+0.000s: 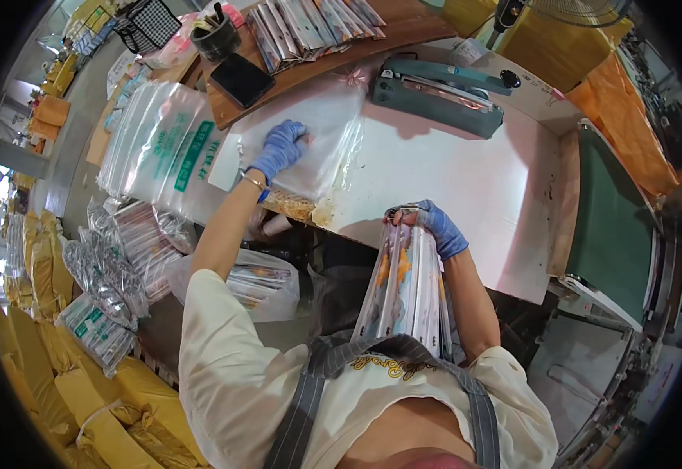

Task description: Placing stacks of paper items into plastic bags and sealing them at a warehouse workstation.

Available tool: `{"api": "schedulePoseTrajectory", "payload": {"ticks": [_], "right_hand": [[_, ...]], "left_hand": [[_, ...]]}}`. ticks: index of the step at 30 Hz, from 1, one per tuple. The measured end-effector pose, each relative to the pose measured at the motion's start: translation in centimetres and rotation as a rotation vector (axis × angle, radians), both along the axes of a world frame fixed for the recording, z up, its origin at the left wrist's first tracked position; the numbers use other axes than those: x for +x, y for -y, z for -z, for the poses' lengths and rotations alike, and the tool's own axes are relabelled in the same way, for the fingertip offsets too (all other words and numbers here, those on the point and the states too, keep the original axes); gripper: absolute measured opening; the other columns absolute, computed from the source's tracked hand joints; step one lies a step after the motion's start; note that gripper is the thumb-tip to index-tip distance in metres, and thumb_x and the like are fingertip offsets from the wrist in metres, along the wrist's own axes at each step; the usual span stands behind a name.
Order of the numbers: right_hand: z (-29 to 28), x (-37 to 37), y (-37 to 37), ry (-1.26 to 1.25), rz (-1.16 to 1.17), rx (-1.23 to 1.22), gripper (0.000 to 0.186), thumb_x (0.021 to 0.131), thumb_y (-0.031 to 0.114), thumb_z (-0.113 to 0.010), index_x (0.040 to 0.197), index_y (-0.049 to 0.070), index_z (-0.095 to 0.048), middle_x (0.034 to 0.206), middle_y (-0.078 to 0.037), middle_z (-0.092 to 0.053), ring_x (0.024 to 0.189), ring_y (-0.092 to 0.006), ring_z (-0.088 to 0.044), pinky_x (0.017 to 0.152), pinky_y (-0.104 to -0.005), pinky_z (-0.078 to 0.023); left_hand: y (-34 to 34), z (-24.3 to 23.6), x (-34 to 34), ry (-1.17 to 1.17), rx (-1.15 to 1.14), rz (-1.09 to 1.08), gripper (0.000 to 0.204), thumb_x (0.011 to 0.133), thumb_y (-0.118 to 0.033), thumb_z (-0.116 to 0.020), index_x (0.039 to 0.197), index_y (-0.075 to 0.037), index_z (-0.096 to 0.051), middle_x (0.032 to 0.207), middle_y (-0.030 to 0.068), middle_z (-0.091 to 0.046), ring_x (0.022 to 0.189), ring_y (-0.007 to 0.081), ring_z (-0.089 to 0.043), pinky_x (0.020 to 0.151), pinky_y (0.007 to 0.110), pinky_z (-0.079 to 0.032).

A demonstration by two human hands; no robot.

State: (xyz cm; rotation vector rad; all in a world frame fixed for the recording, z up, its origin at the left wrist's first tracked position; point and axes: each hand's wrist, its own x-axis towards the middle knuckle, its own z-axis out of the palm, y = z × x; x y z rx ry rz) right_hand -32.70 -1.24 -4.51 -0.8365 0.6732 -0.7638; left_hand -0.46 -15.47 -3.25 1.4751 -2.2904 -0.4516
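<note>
Head-worn fisheye camera, facing steeply down, near above workbench [443, 184]

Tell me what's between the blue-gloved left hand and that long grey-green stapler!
In the head view, flat clear plastic bags, then white tabletop, lie between the left hand and the stapler.

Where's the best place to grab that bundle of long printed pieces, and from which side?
Probably the bundle's upper end, coming from the right: the pieces look gathered narrow there and spread wider lower down, and the right hand holds that end.
</note>
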Motion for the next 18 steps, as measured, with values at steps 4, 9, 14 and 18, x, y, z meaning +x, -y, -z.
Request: {"api": "schedulePoseTrajectory", "payload": {"ticks": [4,9,14,18], "right_hand": [[1.1,0.9,1.1,-0.009,-0.048,0.010,0.022,0.074,0.018,-0.060,0.080,-0.003,-0.064,0.084,-0.010,-0.064,0.083,-0.0170,-0.059,0.079,-0.0271,-0.044],[0.0,5.3,2.4,-0.169,-0.068,-0.087,0.024,0.078,0.022,-0.060,0.080,-0.002,-0.065,0.075,-0.008,-0.064,0.072,-0.0137,-0.059,0.071,-0.0243,-0.046],[0.5,3.6,2.3,-0.101,-0.102,-0.032,0.024,0.077,0.017,-0.059,0.087,-0.004,-0.065,0.079,-0.011,-0.065,0.072,-0.0148,-0.060,0.073,-0.0254,-0.046],[-0.4,3.4,1.3,-0.049,-0.087,-0.001,0.023,0.074,0.018,-0.060,0.081,-0.003,-0.066,0.073,-0.007,-0.065,0.067,-0.0137,-0.058,0.065,-0.0240,-0.046]], "left_hand": [[-6.1,-1.8,-8.0,-0.370,0.122,0.105,0.022,0.079,-0.025,-0.058,0.080,-0.004,-0.059,0.071,0.0151,-0.057,0.070,0.0334,-0.056,0.067,0.038,-0.045],[-11.8,-1.7,-10.8,-0.155,-0.080,0.036,0.025,0.081,-0.027,-0.058,0.070,-0.006,-0.053,0.063,0.0150,-0.055,0.062,0.0320,-0.055,0.057,0.039,-0.044],[-11.3,-3.8,-5.5,-0.583,0.091,-0.469,0.030,0.083,-0.032,-0.059,0.078,-0.003,-0.058,0.060,0.0033,-0.052,0.058,0.0135,-0.051,0.056,0.030,-0.043],[-15.9,2.8,-7.5,-0.973,-0.064,-0.326,0.031,0.085,-0.029,-0.054,0.102,-0.003,-0.057,0.101,0.0111,-0.055,0.084,0.0185,-0.055,0.085,0.031,-0.041]]}}
